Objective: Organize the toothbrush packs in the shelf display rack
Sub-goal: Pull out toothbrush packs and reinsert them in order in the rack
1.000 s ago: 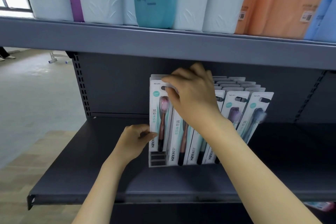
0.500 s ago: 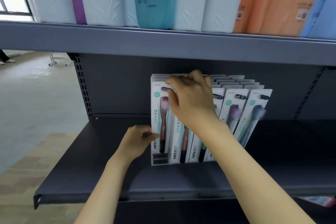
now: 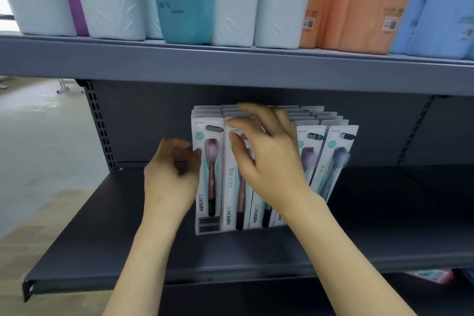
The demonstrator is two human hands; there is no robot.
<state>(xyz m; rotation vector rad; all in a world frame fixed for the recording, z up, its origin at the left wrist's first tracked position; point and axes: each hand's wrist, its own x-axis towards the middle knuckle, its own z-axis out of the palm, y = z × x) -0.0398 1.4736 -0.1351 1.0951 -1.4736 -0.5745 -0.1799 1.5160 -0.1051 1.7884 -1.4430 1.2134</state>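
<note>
Grey metal is forming the lower shelf [image 3: 107, 246], and on it a low display rack [image 3: 208, 226] is standing upright, holding the toothbrush packs [image 3: 331, 159] in several rows packed front to back. Most packs are sitting straight, while the rightmost ones are leaning to the right. Each pack is showing one brush behind clear plastic: pink at the left, purple and blue-grey at the right. One left hand [image 3: 170, 177] is resting against the left side of the leftmost front pack [image 3: 209, 161], fingers loosely curled, thumb touching the card edge. Its partner, the right hand [image 3: 266, 159], is lying spread across the middle packs, fingers straight and reaching over their tops. Above, the upper shelf [image 3: 230, 64] is carrying white, teal, orange and blue refill pouches [image 3: 236, 2] side by side.
</note>
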